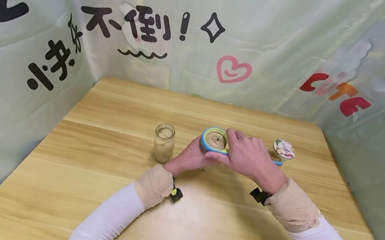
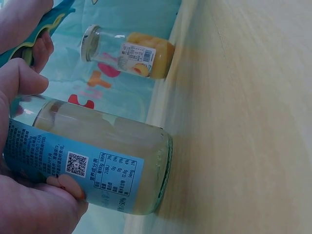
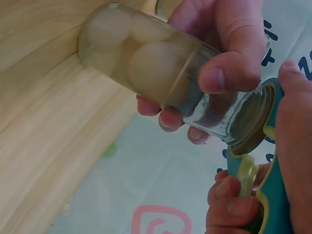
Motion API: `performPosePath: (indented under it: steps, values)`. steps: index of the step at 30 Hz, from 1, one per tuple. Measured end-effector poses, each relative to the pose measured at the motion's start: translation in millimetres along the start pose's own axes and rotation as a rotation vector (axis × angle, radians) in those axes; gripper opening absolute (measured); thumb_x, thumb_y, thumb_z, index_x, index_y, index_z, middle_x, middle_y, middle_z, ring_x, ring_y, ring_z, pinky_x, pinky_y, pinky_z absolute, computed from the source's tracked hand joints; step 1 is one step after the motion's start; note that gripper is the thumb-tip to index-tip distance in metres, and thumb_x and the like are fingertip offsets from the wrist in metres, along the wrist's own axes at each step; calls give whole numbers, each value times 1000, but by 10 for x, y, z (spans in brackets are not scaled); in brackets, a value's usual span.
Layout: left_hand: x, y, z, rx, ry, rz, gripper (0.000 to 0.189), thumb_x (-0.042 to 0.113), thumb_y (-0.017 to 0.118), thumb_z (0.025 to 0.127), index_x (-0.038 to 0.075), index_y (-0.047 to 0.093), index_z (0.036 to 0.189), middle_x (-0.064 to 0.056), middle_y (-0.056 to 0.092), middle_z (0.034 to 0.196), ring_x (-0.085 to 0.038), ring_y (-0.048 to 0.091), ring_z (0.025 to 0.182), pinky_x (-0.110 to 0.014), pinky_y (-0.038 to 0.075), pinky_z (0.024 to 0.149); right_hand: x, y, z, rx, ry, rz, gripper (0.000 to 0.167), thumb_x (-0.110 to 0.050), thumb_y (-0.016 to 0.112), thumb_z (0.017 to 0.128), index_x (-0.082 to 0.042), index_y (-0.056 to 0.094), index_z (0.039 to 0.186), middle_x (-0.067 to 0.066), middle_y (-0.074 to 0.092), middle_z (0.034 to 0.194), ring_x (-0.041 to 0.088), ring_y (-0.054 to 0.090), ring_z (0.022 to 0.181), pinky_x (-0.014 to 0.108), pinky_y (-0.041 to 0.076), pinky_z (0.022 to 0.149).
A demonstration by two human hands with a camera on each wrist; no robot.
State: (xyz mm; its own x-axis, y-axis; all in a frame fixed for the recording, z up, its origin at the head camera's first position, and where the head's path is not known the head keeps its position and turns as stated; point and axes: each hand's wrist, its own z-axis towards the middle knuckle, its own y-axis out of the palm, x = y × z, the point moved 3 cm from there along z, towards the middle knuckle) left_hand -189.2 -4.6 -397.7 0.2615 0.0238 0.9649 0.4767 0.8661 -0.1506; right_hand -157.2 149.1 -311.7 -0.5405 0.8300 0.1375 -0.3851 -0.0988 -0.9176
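Observation:
My left hand (image 1: pixel 191 155) is wrapped round a glass jar (image 2: pixel 97 151) with a blue label. Pale round pieces of fruit in liquid show through its glass (image 3: pixel 151 63) in the right wrist view. The jar's base is close to the wooden tabletop. A gold-coloured metal lid (image 1: pixel 216 140) sits on its mouth. Round that lid lies the loop of a blue and yellow-green jar opener (image 3: pixel 273 200). My right hand (image 1: pixel 252 156) grips the opener's handles, fingers curled under them and thumb near the lid's edge.
Left of the hands stands a lidless glass jar (image 1: pixel 164 148) with pale fruit. Behind the right hand is a jar with a colourful patterned lid (image 1: pixel 284 149); orange fruit (image 2: pixel 163 56) shows in it. A printed cloth (image 1: pixel 189 70) hangs behind the wooden table (image 1: pixel 106 181).

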Motion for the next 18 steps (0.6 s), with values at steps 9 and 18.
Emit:
performPosePath:
  steps: [9, 18]
  values:
    - [-7, 2, 0, 12, 8, 2, 72, 5, 81, 84, 6, 44, 146, -17, 61, 139, -25, 61, 125, -31, 49, 109, 0, 20, 8, -26, 23, 25, 85, -88, 52, 84, -4, 57, 93, 5, 54, 65, 19, 39, 44, 31, 34, 40]
    - [15, 8, 5, 5, 18, -4, 72, 3, 81, 84, 6, 44, 146, -18, 61, 138, -25, 61, 125, -31, 49, 109, 3, 12, 6, -26, 19, 23, 88, -90, 47, 84, -4, 58, 94, 6, 54, 66, 20, 38, 43, 31, 34, 40]
